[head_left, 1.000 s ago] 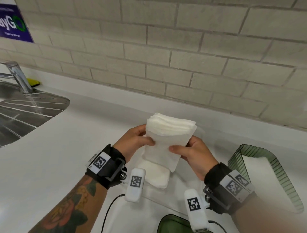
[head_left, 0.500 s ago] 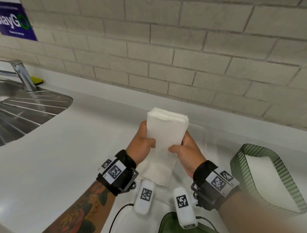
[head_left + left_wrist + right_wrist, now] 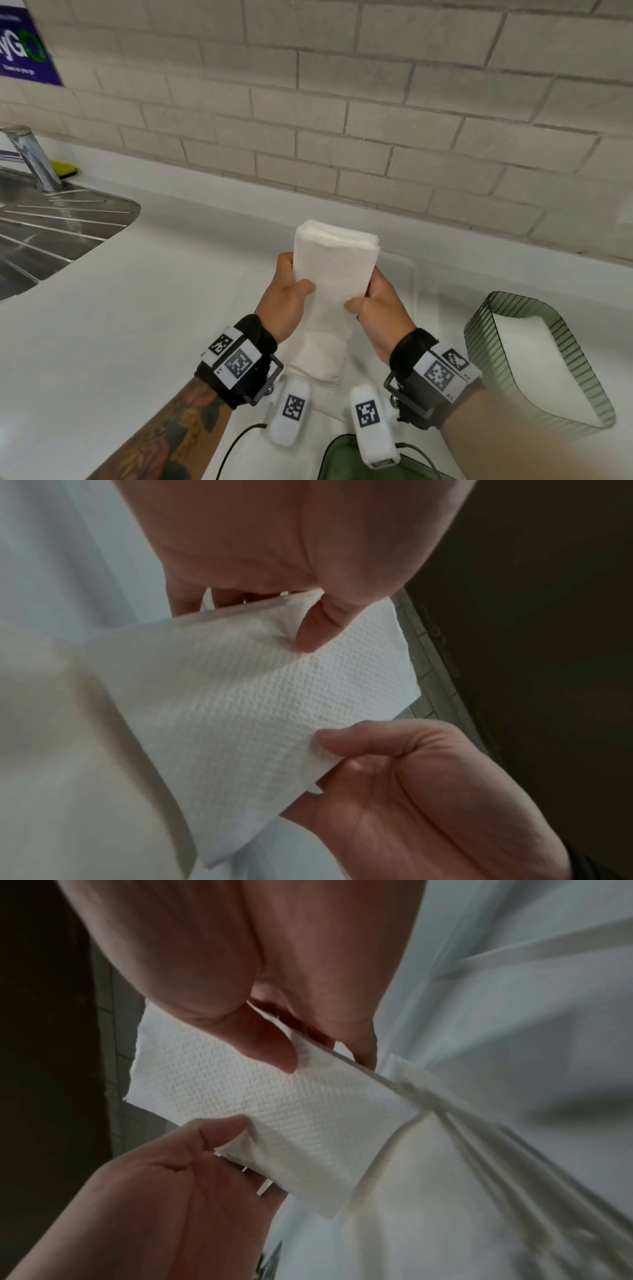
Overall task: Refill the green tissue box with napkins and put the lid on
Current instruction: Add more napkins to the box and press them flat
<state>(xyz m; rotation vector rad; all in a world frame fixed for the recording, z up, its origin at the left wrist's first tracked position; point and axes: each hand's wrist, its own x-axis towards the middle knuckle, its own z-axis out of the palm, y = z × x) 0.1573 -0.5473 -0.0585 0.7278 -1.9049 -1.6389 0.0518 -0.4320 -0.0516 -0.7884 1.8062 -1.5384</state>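
Note:
A thick stack of white napkins (image 3: 334, 267) stands upright over the counter. My left hand (image 3: 287, 305) grips its left edge and my right hand (image 3: 380, 308) grips its right edge, thumbs on the near face. The wrist views show the embossed napkins (image 3: 274, 696) (image 3: 274, 1110) pinched between thumbs and fingers. More napkins (image 3: 322, 356) lie below in a clear plastic wrapper. The green ribbed tissue box (image 3: 479, 342) sits open at the right, white inside. The green lid (image 3: 342, 459) lies at the bottom edge, partly hidden.
A steel sink drainboard (image 3: 51, 233) and tap (image 3: 34, 157) are at the far left, with a yellow sponge (image 3: 63, 168) behind. A brick wall runs along the back of the white counter (image 3: 154, 325).
My hands have drawn closer together and squeezed the fanned stack into a neat, narrower block, held more upright.

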